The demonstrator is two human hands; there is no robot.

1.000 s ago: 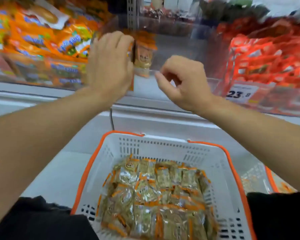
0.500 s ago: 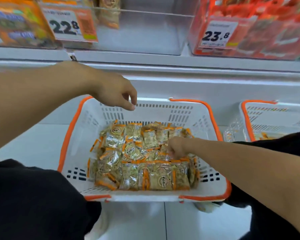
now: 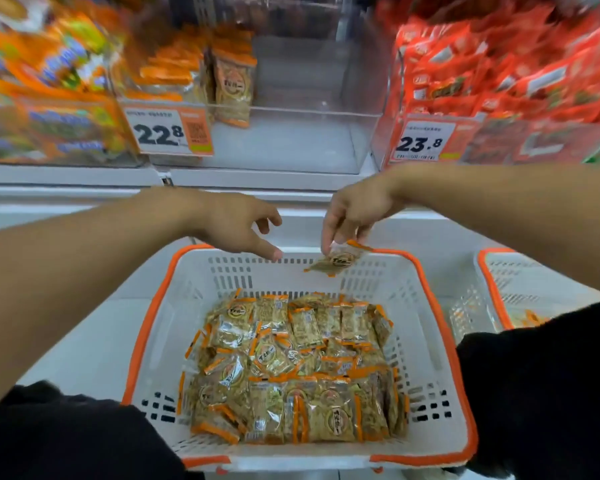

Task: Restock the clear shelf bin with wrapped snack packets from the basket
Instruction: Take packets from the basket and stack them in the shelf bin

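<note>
Head view: right hand pinches one snack packet by its upper edge, fingers curled onto the wrapper, so it hangs over the far rim of the basket, below the clear bin. Left hand holds nothing, fingers loosely spread, hovering over the same rim. Packet lies nearly flat, tilted, long axis running lower-left to upper-right; orange sealed end toward upper right, round logo face up toward camera. Risks, as I judge them: grip is a fingertip pinch on slick film at one edge, so a quick lift could let it slip and drop into the basket or onto the ledge behind. Bin's front lip sits above the hand; a packet carried flat could catch on it. Packets in the bin stand upright at the left, so this one likely needs turning on end, else the row may topple. Rest of stock piled in the basket.
</note>
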